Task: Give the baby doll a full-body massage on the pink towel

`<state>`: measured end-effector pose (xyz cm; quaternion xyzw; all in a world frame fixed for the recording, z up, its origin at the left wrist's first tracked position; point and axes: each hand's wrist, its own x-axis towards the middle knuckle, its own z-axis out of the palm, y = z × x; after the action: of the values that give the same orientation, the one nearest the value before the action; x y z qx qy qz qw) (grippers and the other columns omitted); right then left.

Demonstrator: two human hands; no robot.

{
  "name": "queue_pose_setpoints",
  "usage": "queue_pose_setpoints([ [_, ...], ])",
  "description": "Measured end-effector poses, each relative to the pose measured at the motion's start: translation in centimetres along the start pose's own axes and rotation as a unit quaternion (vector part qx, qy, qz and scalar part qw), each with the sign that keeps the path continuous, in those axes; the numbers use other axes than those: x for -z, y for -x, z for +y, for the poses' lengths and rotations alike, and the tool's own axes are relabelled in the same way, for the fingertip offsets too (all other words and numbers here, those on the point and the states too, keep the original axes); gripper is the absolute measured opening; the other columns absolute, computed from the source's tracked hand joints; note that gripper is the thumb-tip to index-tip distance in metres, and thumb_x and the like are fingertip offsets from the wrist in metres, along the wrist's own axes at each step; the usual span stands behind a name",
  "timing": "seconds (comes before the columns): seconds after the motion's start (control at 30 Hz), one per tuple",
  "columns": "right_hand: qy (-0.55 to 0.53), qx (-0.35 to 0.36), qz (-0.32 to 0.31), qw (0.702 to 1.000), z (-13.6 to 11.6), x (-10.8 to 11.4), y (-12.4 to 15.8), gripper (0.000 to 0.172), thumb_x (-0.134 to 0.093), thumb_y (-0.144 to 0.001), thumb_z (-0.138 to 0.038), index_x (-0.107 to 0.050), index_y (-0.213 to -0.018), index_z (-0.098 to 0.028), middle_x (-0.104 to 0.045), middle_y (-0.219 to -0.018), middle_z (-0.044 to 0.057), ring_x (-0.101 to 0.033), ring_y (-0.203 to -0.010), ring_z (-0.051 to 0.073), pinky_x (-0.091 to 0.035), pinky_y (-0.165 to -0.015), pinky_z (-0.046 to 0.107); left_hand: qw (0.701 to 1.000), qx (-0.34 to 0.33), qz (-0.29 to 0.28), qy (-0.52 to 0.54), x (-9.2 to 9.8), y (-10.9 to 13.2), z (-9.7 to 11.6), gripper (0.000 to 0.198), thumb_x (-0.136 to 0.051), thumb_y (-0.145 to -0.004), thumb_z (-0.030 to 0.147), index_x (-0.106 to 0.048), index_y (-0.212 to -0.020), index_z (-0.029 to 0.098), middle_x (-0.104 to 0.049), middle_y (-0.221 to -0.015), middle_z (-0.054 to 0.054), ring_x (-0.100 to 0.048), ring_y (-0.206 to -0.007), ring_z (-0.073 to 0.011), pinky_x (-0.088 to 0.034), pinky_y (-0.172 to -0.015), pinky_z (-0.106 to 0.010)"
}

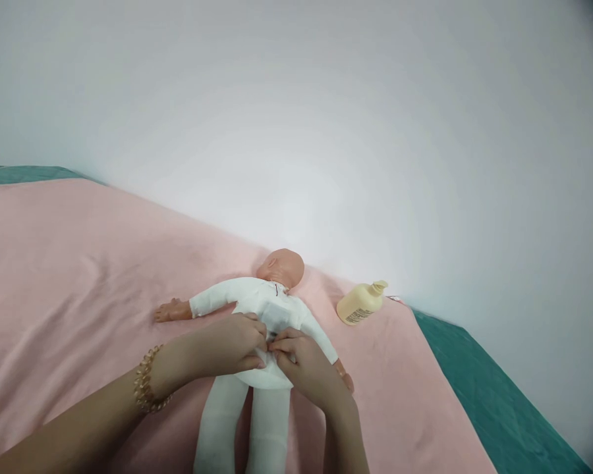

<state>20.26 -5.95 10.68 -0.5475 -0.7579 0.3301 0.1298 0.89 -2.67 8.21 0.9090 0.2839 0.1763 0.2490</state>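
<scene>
A baby doll (pixel 257 293) with a white cloth body lies with its arms spread and its bald head away from me. Its face is not visible. On its torso a pale grey rectangular patch (pixel 277 315) shows, with a small dark spot just below. My left hand (pixel 237 342), wearing a beaded coil band (pixel 149 380) on the wrist, is closed with its fingertips pinching the cloth at the middle of the torso. Close beside it, my right hand (pixel 301 362) pinches the same area with thumb and fingers. The fingers partly hide what lies between them.
To the doll's right a pale yellow pump bottle (pixel 360 304) leans at a tilt. Under everything spreads a wrinkled pink blanket (pixel 103 263), over a green cover (pixel 499 382) that shows at the right and far left. A plain white wall (pixel 296 118) rises behind.
</scene>
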Motion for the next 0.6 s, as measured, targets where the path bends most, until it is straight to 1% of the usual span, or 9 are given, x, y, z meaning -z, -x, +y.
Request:
queue_pose_setpoints([
  [0.07,0.007,-0.005,0.000,1.000,0.0,-0.1,-0.1,0.036,-0.045,-0.087,-0.013,-0.077,-0.099,-0.025,-0.068,-0.107,0.003,-0.060,-0.102,0.019,-0.043,-0.089,0.031,1.000,0.011,-0.013,-0.025,0.0,-0.1,0.0,0.009,-0.067,-0.084,0.025,-0.073,-0.087,0.018,-0.072,-0.090,-0.007,-0.063,-0.092,-0.0279,-0.045,-0.094,-0.038],
  [0.13,0.008,-0.008,0.002,1.000,0.1,-0.2,-0.2,0.036,-0.044,-0.088,-0.014,-0.077,-0.098,-0.024,-0.068,-0.107,0.004,-0.059,-0.102,0.020,-0.044,-0.087,0.030,0.999,0.008,-0.013,-0.030,0.2,-0.2,0.1,0.010,-0.065,-0.085,0.025,-0.073,-0.085,0.019,-0.072,-0.088,-0.007,-0.063,-0.091,-0.0275,-0.046,-0.094,-0.038],
  [0.27,0.018,0.003,0.010,1.000,0.1,-0.3,-0.2,0.035,-0.044,-0.088,-0.013,-0.077,-0.096,-0.023,-0.068,-0.103,0.004,-0.059,-0.099,0.019,-0.044,-0.084,0.030,0.999,0.003,-0.033,-0.034,0.9,-0.2,0.6,0.014,-0.061,-0.085,0.022,-0.073,-0.080,0.019,-0.071,-0.087,-0.007,-0.063,-0.089,-0.0287,-0.046,-0.093,-0.041],
  [0.4,0.011,0.018,0.023,1.000,-0.1,0.0,0.2,0.037,-0.044,-0.087,-0.012,-0.076,-0.099,-0.025,-0.068,-0.102,0.002,-0.060,-0.097,0.017,-0.044,-0.085,0.029,0.998,-0.007,-0.047,-0.046,1.6,-0.1,1.1,0.014,-0.061,-0.087,0.021,-0.073,-0.089,0.016,-0.071,-0.092,-0.008,-0.062,-0.093,-0.0303,-0.044,-0.094,-0.042],
  [0.5,-0.015,0.020,0.049,0.998,-0.2,0.4,0.5,0.036,-0.045,-0.088,-0.014,-0.075,-0.104,-0.026,-0.068,-0.108,0.002,-0.060,-0.100,0.017,-0.045,-0.086,0.029,0.998,-0.016,-0.018,-0.056,1.6,-0.2,1.0,0.016,-0.057,-0.089,0.018,-0.073,-0.089,0.015,-0.069,-0.095,-0.008,-0.061,-0.093,-0.0282,-0.043,-0.094,-0.041],
  [0.6,-0.026,0.010,0.062,0.998,0.0,0.5,0.5,0.034,-0.046,-0.090,-0.017,-0.074,-0.107,-0.027,-0.067,-0.114,0.002,-0.060,-0.106,0.018,-0.045,-0.091,0.030,0.997,-0.015,0.021,-0.071,1.1,-0.4,0.4,0.014,-0.058,-0.088,0.018,-0.072,-0.089,0.014,-0.068,-0.097,-0.009,-0.060,-0.094,-0.0278,-0.045,-0.090,-0.040],
])
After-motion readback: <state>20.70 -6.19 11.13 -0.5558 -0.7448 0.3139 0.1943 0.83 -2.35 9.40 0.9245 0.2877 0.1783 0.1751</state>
